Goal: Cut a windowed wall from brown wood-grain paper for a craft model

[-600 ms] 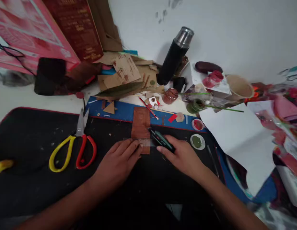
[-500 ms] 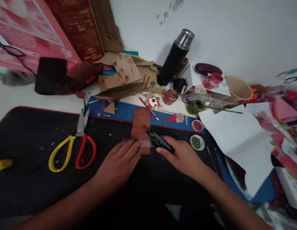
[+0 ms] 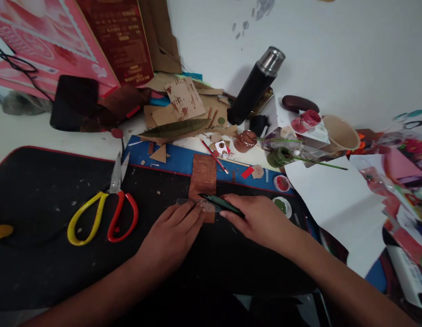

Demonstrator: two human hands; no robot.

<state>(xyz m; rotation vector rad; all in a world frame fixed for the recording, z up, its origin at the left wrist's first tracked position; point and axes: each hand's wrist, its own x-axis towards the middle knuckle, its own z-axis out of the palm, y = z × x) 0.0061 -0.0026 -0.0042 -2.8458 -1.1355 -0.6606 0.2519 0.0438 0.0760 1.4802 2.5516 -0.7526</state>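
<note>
One brown strip (image 3: 204,175) lies flat across the blue border (image 3: 176,162) and black mat (image 3: 33,195); the left hand (image 3: 171,236), unclenched, presses a clear ruler (image 3: 211,207) over it; the right hand (image 3: 265,218) grips a slim dark tool (image 3: 222,203); the strip looks light, thin, fairly stiff, likely to crease, and best held by its long edges.

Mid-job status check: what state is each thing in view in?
Dark green slim tool: gripped, right hand
Clear plastic strip: flat, under left hand
Brown painted strip: flat, partly covered
Yellow-and-red-handled metal scissors: open, lying down
Black cylindrical flask: silver cap on
Round brown paint jar: uncapped
Round green paint jar: uncapped
</note>
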